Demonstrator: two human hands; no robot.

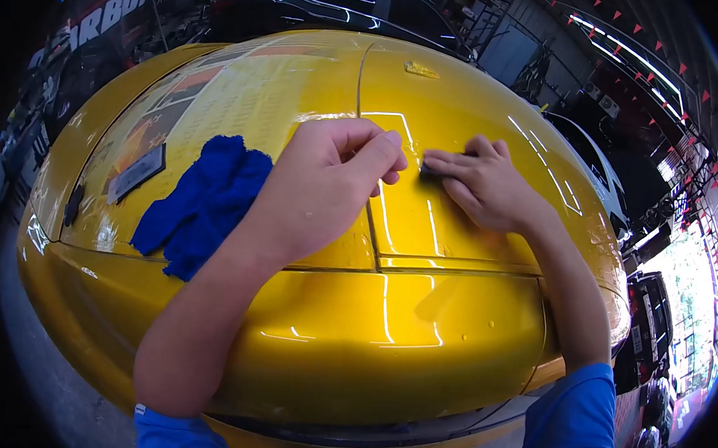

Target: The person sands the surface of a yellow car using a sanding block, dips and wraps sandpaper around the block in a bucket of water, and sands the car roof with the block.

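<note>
My left hand (337, 171) is closed in a pinch above the seam in the glossy yellow car body (451, 308); whether a thin film or nothing is in its fingers cannot be made out. My right hand (485, 181) presses a small dark block (431, 172) flat against the panel just right of that seam. Its fingers lie over the block, which is mostly hidden. A crumpled blue cloth (203, 205) rests on the panel left of my left forearm. Farther left lies a flat grey card with a dark edge (137, 174).
Near the panel's left edge is a small black object (73, 206). A small yellow piece (421, 70) sits on the far side of the panel. Beyond stands a black car (344, 7), with a white car (590, 154) to the right. Small droplets dot the near body.
</note>
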